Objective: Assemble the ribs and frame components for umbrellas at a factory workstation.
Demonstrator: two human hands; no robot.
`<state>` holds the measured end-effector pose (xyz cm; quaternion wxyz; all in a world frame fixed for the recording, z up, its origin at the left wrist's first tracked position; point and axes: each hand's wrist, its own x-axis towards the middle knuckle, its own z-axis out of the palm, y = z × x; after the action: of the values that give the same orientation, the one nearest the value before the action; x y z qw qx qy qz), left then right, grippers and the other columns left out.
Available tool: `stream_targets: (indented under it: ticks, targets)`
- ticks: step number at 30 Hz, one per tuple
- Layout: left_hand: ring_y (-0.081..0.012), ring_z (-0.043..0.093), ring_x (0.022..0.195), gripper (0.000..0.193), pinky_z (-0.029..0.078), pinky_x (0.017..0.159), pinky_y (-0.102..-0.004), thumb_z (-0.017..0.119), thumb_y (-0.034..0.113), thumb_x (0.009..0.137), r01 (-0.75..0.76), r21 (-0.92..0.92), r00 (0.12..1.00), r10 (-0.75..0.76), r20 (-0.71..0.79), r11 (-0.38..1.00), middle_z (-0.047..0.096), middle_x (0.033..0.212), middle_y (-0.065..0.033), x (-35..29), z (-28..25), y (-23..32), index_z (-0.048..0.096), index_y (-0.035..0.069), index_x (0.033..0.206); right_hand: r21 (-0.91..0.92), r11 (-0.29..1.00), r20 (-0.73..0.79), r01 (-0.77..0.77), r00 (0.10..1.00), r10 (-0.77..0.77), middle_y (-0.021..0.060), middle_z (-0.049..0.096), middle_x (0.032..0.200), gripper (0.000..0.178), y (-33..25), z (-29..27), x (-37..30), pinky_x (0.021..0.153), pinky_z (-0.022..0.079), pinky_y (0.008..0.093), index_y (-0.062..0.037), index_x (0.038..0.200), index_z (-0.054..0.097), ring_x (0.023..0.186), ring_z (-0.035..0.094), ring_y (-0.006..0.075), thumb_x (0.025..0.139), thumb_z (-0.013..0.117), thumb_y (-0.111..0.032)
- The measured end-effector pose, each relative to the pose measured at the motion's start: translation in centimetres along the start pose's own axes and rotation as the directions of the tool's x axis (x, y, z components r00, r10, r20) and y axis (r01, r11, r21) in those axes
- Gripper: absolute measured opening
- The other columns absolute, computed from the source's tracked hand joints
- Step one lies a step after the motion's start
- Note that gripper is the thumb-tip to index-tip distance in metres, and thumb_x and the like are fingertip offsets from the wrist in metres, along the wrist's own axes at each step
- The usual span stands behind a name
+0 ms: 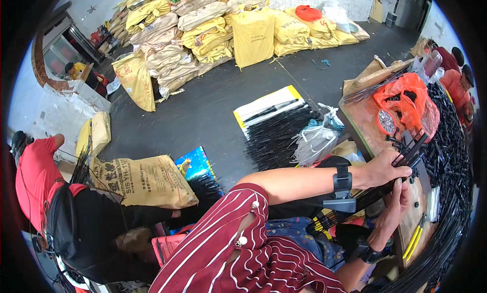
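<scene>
Left hand [384, 167] clenched around black strips [417, 150], at right above the workbench [361, 115]. Right hand [394, 204] just nearer; cannot tell whether it grips. Red bag [413, 103] farther; yellow-handled tool [414, 242] nearer; black pile [447, 125] right; stacked sacks [203, 32] far left.

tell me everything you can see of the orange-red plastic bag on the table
The orange-red plastic bag looks thin, glossy and partly see-through. It sits crumpled and open on the wooden tabletop, with dark pieces showing through its opening. A round tub of silvery bits stands beside it; whether they touch is unclear. Its underside is hidden.
</scene>
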<state>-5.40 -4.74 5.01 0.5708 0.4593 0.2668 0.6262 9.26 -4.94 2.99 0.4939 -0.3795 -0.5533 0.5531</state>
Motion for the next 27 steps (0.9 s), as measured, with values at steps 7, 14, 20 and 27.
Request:
stream_targets:
  ticks: [7, 14, 20, 27]
  targets:
    - [-0.0069, 0.052, 0.07, 0.013, 0.044, 0.063, -0.026, 0.057, 0.011, 0.089, -0.116, 0.091, 0.988, 0.125, -0.093, 0.989, 0.059, 0.075, -0.0002, 0.0, -0.4, 0.5, 0.059, -0.001, 0.085, 0.017, 1.0, -0.017, 0.021, 1.0, -0.02, 0.0023, 0.065, 0.1, 0.022, 0.6, 1.0, 0.6, 0.077, 0.046, 0.0218, -0.0035, 0.108, 0.063, 0.088, 0.059, 0.0076, 0.096, 0.057, -0.021]
    - [-0.0088, 0.056, 0.077, 0.016, 0.047, 0.068, -0.0274, 0.063, 0.011, 0.086, -0.073, 0.067, 0.992, 0.079, -0.102, 0.995, 0.063, 0.083, -0.0038, 0.0, -1.8, 1.4, 0.058, -0.003, 0.091, 0.0, 0.999, -0.027, 0.036, 0.999, -0.036, 0.0016, 0.063, 0.095, 0.022, 0.5, 2.2, 1.2, 0.075, 0.045, 0.0221, -0.0013, 0.104, 0.062, 0.083, 0.055, 0.0062, 0.096, 0.058, -0.021]
    - [-0.0093, 0.057, 0.09, 0.027, 0.047, 0.081, -0.0248, 0.064, 0.017, 0.089, 0.134, -0.01, 0.985, -0.135, -0.111, 0.991, 0.064, 0.097, -0.0035, -0.6, -3.1, 2.5, 0.061, -0.003, 0.107, -0.25, 0.968, -0.104, -0.005, 0.994, -0.021, -0.0014, 0.061, 0.091, 0.022, -0.3, 3.9, 0.6, 0.074, 0.043, 0.0211, 0.001, 0.105, 0.065, 0.082, 0.053, 0.0066, 0.093, 0.061, -0.017]
    - [-0.0113, 0.063, 0.09, 0.021, 0.049, 0.082, -0.0272, 0.056, 0.019, 0.095, 0.16, -0.051, 0.979, -0.165, -0.121, 0.986, 0.067, 0.099, -0.0056, -0.2, -4.0, 1.2, 0.062, 0.003, 0.107, 0.03, 1.0, -0.084, 0.002, 0.996, 0.001, -0.003, 0.062, 0.086, 0.013, -0.1, 5.0, 1.2, 0.069, 0.045, 0.0194, 0.0008, 0.098, 0.063, 0.078, 0.054, 0.0026, 0.09, 0.063, -0.01]
